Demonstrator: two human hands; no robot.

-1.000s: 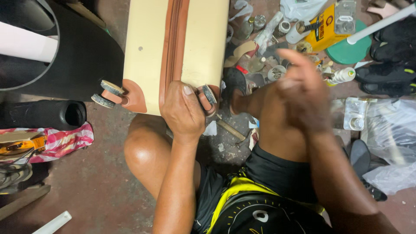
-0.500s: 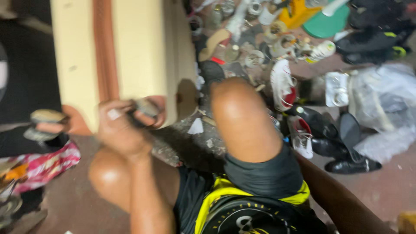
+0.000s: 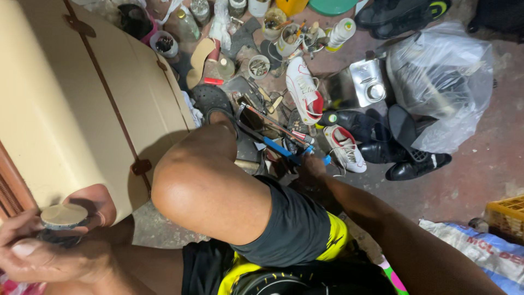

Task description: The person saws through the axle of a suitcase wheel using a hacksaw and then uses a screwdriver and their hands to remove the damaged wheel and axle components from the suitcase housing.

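- A big cream suitcase point(image 3: 65, 98) with brown trim strips fills the upper left of the view, lying on the floor with its corner down by the left hand.
- The person's bent knee point(image 3: 202, 180) rises in the middle, in dark shorts with yellow-green edging, and hides part of the clutter behind it.
- A crumpled clear plastic bag point(image 3: 442, 76) lies at the upper right, touching the black dress shoes point(image 3: 404, 147) just below it.
- A white sneaker with red trim point(image 3: 304, 90) lies sole-side up among the tools; a second white sneaker point(image 3: 345, 148) rests just beside the black shoes.
- The left hand point(image 3: 49, 251) sits at the lower left corner, fingers curled and closed around a small round wheel point(image 3: 63, 217) at the suitcase's corner, thumb across the front.
- The right hand point(image 3: 312, 166) reaches down past the knee into the pile of tools; it is at a blue-handled tool point(image 3: 281, 148), but I cannot tell whether the fingers close on it.
- A shiny metal can point(image 3: 367, 82) stands between the sneaker and the bag.
- Small jars and bottles point(image 3: 289, 33) cluster along the top edge.
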